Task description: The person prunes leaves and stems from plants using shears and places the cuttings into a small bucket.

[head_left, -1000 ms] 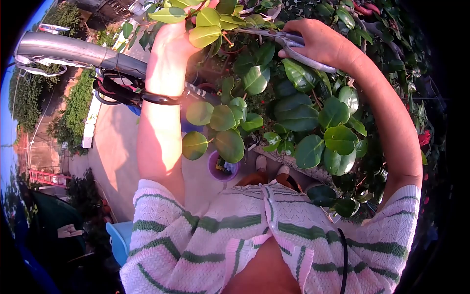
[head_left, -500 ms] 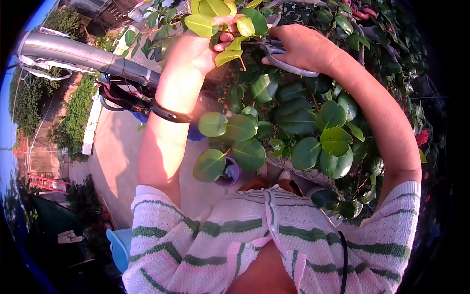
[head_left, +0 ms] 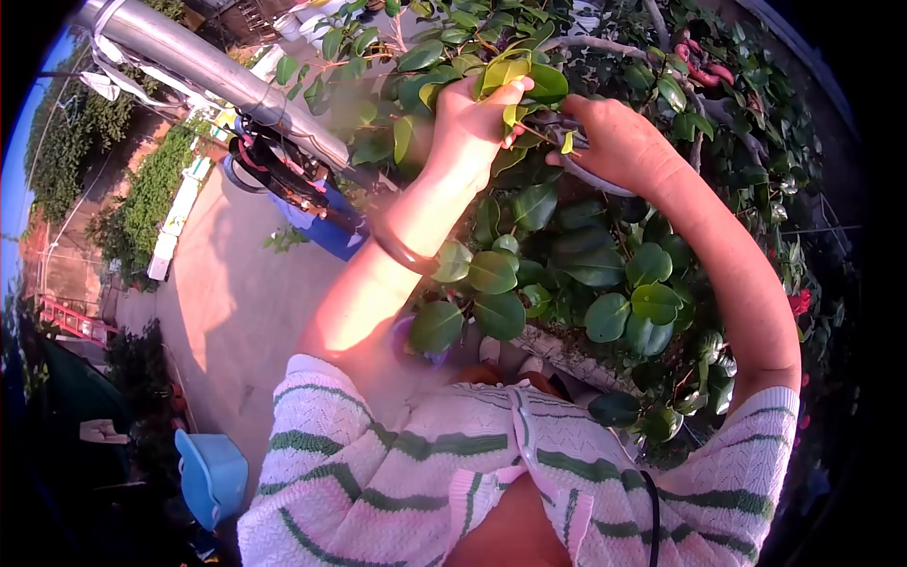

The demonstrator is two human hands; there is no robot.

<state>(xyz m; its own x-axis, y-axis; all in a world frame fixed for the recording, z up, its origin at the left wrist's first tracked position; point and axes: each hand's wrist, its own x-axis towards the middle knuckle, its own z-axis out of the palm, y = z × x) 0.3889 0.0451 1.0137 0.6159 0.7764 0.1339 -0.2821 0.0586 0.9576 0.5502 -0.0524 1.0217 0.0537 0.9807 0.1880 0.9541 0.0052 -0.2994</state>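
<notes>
My left hand is closed round a leafy twig with yellow-green leaves, fingers pinched near its stem. A bangle circles my left wrist. Close on the right, my right hand grips scissors with pale greyish-purple handle loops. Their blades point left toward the twig's stem and are partly hidden by my fingers and a small leaf. Both hands are up among the branches of a broad-leaved shrub, whose dark glossy leaves hang below them.
A metal pole slants in at upper left, with dark looped items hanging beneath it. On the paved ground stands a light blue bucket. A purple pot sits below my left arm. Red flowers show at right.
Both hands have shifted right and slightly down in view, the left hand more. The leafy twig has moved with it, closer to the scissors. The blue bucket shows more fully.
</notes>
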